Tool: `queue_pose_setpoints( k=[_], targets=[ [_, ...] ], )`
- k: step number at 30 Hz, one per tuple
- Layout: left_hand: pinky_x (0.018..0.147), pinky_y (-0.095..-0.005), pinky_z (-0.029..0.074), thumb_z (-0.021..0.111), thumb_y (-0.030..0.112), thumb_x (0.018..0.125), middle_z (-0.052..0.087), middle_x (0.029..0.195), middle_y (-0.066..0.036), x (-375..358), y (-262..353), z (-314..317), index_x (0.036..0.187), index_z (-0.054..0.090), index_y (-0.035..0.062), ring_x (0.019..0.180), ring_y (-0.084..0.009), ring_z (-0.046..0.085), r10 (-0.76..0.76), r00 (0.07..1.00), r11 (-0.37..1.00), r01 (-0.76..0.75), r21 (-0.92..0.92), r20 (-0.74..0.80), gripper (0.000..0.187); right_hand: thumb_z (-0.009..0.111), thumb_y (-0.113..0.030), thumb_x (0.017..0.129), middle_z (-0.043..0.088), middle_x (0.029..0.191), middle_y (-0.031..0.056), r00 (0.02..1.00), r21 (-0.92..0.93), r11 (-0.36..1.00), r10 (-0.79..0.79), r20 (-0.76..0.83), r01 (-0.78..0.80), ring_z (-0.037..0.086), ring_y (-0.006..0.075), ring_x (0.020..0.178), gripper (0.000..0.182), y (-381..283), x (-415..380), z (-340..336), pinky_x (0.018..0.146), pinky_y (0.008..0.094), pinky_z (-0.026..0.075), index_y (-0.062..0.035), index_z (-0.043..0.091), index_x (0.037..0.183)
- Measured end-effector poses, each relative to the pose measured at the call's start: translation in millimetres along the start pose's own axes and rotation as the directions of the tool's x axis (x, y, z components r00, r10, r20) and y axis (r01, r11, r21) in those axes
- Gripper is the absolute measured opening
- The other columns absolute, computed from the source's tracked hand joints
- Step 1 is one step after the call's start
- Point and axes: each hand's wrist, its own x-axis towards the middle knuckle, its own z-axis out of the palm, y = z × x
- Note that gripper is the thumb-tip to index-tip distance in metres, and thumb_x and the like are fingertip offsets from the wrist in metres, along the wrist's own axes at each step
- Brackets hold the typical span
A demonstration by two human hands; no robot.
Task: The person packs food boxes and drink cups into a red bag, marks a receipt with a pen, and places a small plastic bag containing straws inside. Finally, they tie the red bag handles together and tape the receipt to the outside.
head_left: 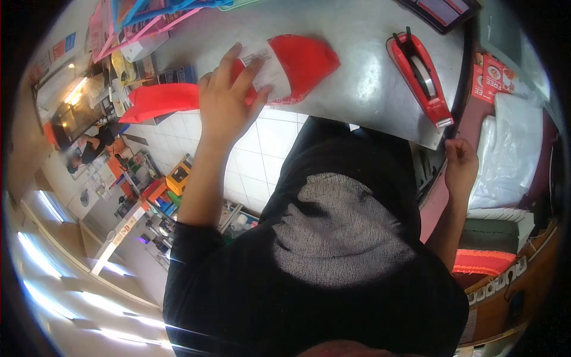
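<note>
A red plastic packet with a whitish clear window lies on the metal table near its front edge. My left hand rests palm down on the packet, its fingers spread and its thumb near the packet's lower edge. A red part of the packet sticks out left past my wrist. On the right stands a red tape dispenser with a roll of clear tape. Just below its cutter end is my right hand, thumb and fingers pinched together. What they hold, if anything, is too small to make out.
A metal table spans the front. A dark-framed screen sits at the top right. To the right lie clear plastic bags and a red leaflet. Blue and pink bags are at upper left. Another person appears far left.
</note>
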Motion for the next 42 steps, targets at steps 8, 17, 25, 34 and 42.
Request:
queue_pose_setpoints(
  k=[8,17,25,34,42],
  targets=[
    [0.085,-0.0397,0.046,0.079,0.036,0.075,0.051,0.144,-0.013,9.3,-8.2,0.1,0.125,0.065,0.0212,0.103,-0.0253,0.065,-0.018,0.995,0.998,0.023,-0.050,0.093,0.054,0.066,-0.012,0.095,0.061,0.079,0.0018,0.994,-0.154,0.987,0.033,-0.108,-0.049,0.054,0.0078,0.074,0.014,23.9,14.1,21.5,0.068,0.0229,0.043,0.0015,0.065,0.093],
    [0.080,-0.0365,0.047,0.082,0.032,0.069,0.052,0.142,-0.013,10.4,-12.5,8.3,0.119,0.069,0.0188,0.099,-0.0251,0.065,-0.028,0.997,0.996,0.035,-0.086,0.078,0.054,0.068,-0.022,0.093,0.062,0.080,0.0089,0.731,0.605,0.660,-0.658,0.180,0.445,0.059,0.0212,0.070,0.019,-165.6,64.8,153.4,0.066,0.0327,0.047,-0.0049,0.063,0.088],
    [0.079,-0.0352,0.047,0.083,0.030,0.068,0.053,0.142,-0.013,6.0,-10.2,11.3,0.118,0.070,0.0150,0.097,-0.0243,0.066,-0.003,0.997,0.997,0.008,-0.073,0.073,0.054,0.085,-0.027,0.077,0.061,0.072,0.0063,0.698,0.452,0.777,-0.611,0.372,0.439,0.057,0.0171,0.066,0.033,-209.5,90.6,227.2,0.063,0.0312,0.048,-0.0067,0.062,0.089],
    [0.079,-0.0349,0.048,0.083,0.031,0.070,0.053,0.142,-0.015,7.3,-11.5,11.9,0.117,0.070,0.0150,0.099,-0.0251,0.066,0.041,0.997,0.999,-0.039,-0.034,0.065,0.052,0.087,-0.025,0.074,0.058,0.103,0.0090,0.845,0.195,0.827,-0.535,-0.015,0.528,0.057,0.0230,0.093,0.044,-164.5,98.7,244.8,0.082,0.0346,0.049,-0.0070,0.057,0.101],
    [0.090,-0.0408,0.052,0.084,0.025,0.072,0.051,0.142,-0.017,9.3,-5.9,5.8,0.121,0.069,0.0110,0.109,-0.0330,0.063,-0.011,0.993,0.998,0.018,-0.065,0.116,0.053,0.076,-0.024,0.079,0.057,0.135,0.0150,0.763,0.349,0.686,-0.625,-0.167,0.639,0.056,0.0342,0.118,0.042,-133.9,89.9,251.6,0.096,0.0444,0.048,-0.0158,0.065,0.118]
  ],
)
